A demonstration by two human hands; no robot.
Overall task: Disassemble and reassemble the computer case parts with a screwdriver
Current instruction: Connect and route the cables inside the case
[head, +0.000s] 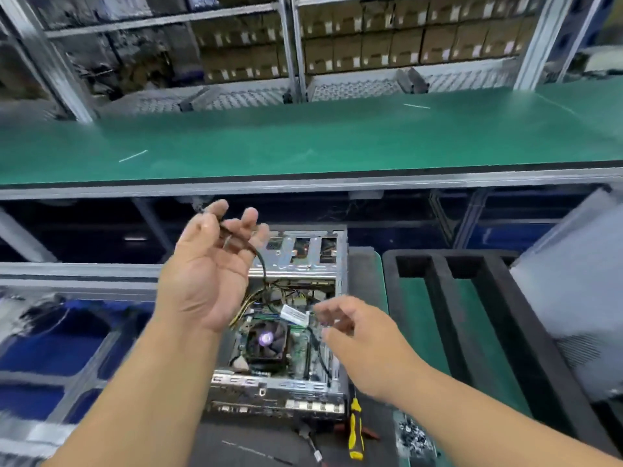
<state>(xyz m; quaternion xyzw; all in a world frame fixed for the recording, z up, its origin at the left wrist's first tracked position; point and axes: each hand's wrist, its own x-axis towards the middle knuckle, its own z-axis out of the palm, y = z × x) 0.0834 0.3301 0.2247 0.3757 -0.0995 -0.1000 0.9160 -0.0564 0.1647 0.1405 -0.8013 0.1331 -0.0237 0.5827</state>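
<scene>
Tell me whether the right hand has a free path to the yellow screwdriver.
Probably yes. The right hand hovers over the open computer case, apparently holding nothing, and the yellow screwdriver lies uncovered on the mat just beside the case, below the wrist.

Both bare forearms reach forward from the lower edge of the view. Left hand (205,274) raised, palm turned up and toward the camera, wrist bent back; fingers (249,219) loosely curled, thumb extended upward, a dark cable (261,264) pinched between thumb and fingers and trailing down. Right hand (357,335) lower and to the right, back of hand facing up, fingers loosely curled and blurred, holding nothing visible. Hands apart, not touching.
</scene>
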